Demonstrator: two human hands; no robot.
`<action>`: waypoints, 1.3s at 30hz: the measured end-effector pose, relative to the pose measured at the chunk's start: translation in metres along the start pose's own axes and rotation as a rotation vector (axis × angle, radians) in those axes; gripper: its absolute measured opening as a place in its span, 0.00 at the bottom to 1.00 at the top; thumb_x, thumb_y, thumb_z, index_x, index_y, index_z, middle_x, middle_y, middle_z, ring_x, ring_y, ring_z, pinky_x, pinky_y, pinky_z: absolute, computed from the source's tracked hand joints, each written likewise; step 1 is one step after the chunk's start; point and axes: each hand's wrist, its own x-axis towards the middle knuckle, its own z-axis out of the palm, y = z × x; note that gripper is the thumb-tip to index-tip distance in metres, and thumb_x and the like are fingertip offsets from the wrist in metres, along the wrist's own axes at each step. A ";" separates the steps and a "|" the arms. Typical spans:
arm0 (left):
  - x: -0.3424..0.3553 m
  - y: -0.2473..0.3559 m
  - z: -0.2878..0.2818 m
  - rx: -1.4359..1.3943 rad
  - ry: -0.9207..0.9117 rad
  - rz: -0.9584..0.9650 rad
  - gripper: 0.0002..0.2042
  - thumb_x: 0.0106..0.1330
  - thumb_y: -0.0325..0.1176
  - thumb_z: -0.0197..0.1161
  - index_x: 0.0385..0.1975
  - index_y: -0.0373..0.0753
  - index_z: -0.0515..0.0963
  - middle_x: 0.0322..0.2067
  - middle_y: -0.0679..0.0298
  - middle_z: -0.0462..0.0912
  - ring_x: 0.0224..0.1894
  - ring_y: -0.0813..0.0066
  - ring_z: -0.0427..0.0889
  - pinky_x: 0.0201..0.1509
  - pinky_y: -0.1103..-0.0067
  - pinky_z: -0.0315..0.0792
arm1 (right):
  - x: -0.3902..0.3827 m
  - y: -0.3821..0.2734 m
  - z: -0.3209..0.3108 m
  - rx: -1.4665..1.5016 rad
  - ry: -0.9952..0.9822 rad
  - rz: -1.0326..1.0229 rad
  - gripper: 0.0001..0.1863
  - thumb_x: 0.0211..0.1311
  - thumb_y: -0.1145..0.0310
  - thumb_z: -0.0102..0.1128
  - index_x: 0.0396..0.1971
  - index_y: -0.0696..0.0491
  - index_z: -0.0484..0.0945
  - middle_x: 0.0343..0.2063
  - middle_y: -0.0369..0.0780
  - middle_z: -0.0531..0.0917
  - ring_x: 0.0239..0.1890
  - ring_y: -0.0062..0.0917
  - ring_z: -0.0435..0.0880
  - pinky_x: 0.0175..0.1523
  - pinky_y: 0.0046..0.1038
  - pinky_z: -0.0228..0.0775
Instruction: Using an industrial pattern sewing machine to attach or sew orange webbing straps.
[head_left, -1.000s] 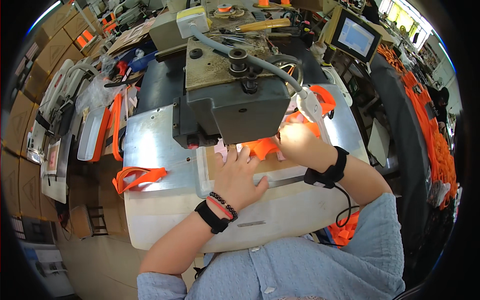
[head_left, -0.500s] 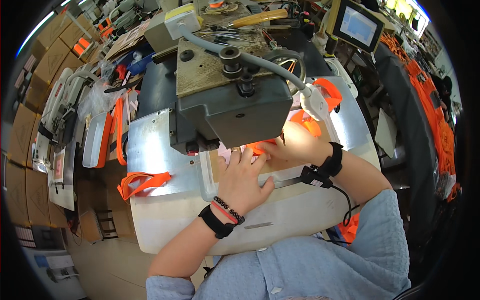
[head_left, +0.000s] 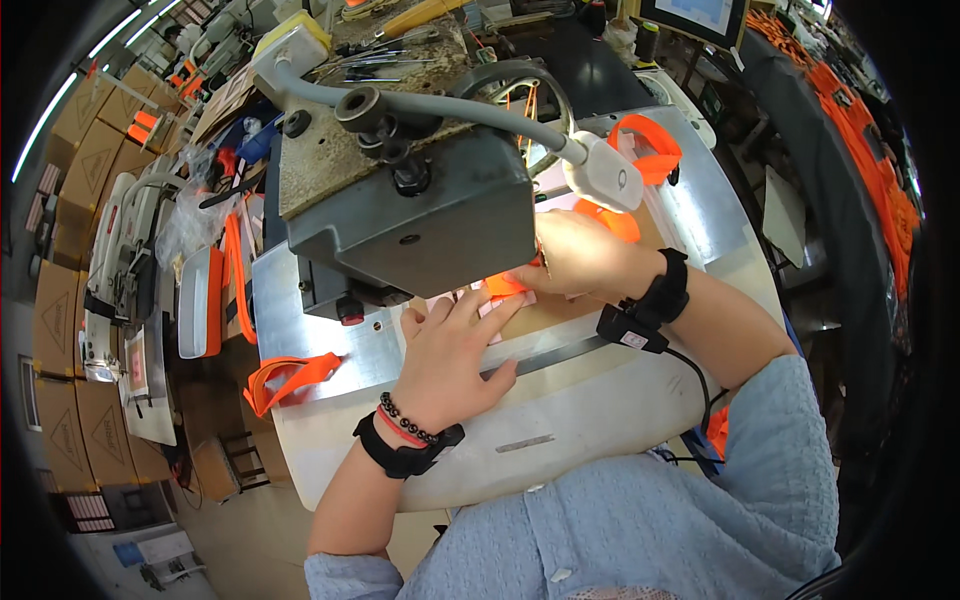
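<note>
Beneath the dark head of the sewing machine (head_left: 420, 235), a piece of orange strap (head_left: 505, 284) lies over a pale pink sheet on the work plate. My right hand (head_left: 585, 255) is closed on this strap, its thumb toward the left; the machine head hides some of the fingertips. My left hand (head_left: 450, 360) lies flat beside it, fingers stretched out and apart, the tips near the strap and the sheet. More orange strap (head_left: 612, 222) curves out behind my right hand. A looped orange strap (head_left: 648, 145) rests farther back on the metal plate.
A white lamp (head_left: 603, 172) on a grey gooseneck hangs just above my right hand. Another orange strap (head_left: 290, 380) lies at the plate's left edge. An orange-and-white bin (head_left: 200, 303) stands at left. At the back right is a screen (head_left: 695, 15); orange material (head_left: 870, 160) lies along the right.
The view has shifted, so the machine appears farther left. Both hands stay at the strap under the machine head, the left one slightly nearer to me.
</note>
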 end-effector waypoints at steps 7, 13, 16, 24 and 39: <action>-0.006 -0.006 0.003 -0.006 0.024 0.026 0.34 0.55 0.44 0.68 0.67 0.58 0.71 0.56 0.63 0.75 0.47 0.61 0.74 0.52 0.61 0.58 | 0.005 0.019 0.010 -0.008 0.109 -0.138 0.14 0.55 0.61 0.69 0.27 0.57 0.80 0.23 0.46 0.83 0.27 0.37 0.84 0.35 0.36 0.75; -0.010 -0.011 0.006 -0.033 0.052 0.040 0.33 0.56 0.43 0.68 0.66 0.54 0.72 0.59 0.62 0.75 0.51 0.61 0.74 0.54 0.59 0.59 | 0.005 0.016 0.008 -0.015 0.083 -0.048 0.18 0.55 0.57 0.72 0.27 0.58 0.80 0.23 0.46 0.82 0.28 0.39 0.84 0.37 0.37 0.75; -0.015 -0.022 0.005 -0.041 0.144 0.063 0.28 0.59 0.40 0.66 0.63 0.49 0.74 0.58 0.61 0.77 0.53 0.62 0.75 0.55 0.60 0.59 | 0.005 0.014 0.008 -0.048 0.107 -0.071 0.18 0.55 0.56 0.72 0.27 0.58 0.80 0.23 0.46 0.82 0.29 0.39 0.84 0.38 0.38 0.75; -0.013 -0.014 0.003 0.058 0.185 0.068 0.25 0.62 0.33 0.63 0.61 0.37 0.74 0.59 0.60 0.77 0.52 0.61 0.75 0.55 0.65 0.63 | 0.012 0.021 0.009 -0.120 0.033 -0.103 0.14 0.55 0.63 0.70 0.39 0.52 0.80 0.25 0.39 0.84 0.27 0.32 0.82 0.34 0.31 0.75; -0.003 -0.013 0.014 0.121 0.153 0.117 0.27 0.64 0.33 0.61 0.65 0.37 0.70 0.64 0.62 0.73 0.49 0.61 0.73 0.55 0.65 0.62 | 0.009 0.002 0.002 -0.155 -0.005 0.004 0.14 0.54 0.61 0.66 0.34 0.58 0.83 0.32 0.48 0.86 0.40 0.43 0.86 0.46 0.40 0.77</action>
